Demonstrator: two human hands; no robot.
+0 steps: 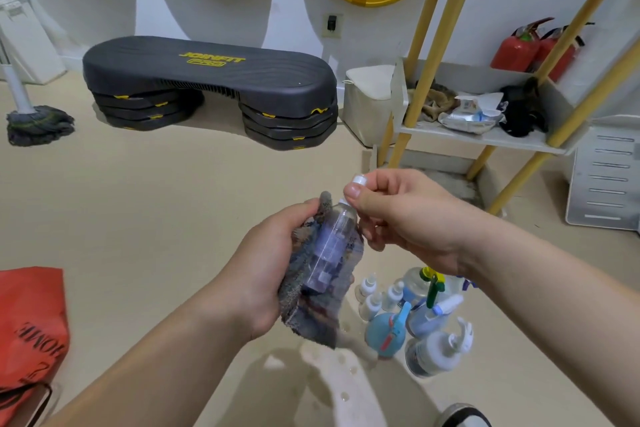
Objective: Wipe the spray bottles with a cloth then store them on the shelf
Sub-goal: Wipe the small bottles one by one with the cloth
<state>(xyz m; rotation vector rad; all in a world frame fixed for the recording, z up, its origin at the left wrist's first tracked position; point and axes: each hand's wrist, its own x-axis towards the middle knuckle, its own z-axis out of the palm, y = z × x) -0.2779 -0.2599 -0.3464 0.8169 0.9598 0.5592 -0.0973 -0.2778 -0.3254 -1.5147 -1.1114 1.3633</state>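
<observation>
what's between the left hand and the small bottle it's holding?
The cloth. In the head view it wraps the clear bottle, so the left hand grips the bottle through it, not bare.

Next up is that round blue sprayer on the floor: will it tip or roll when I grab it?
Likely steady: the blue sprayer has a wide, bulbous base. Its smooth plastic may be slippery; the floor nearby looks wet. Crowding bottles could topple if it is pushed.
</observation>
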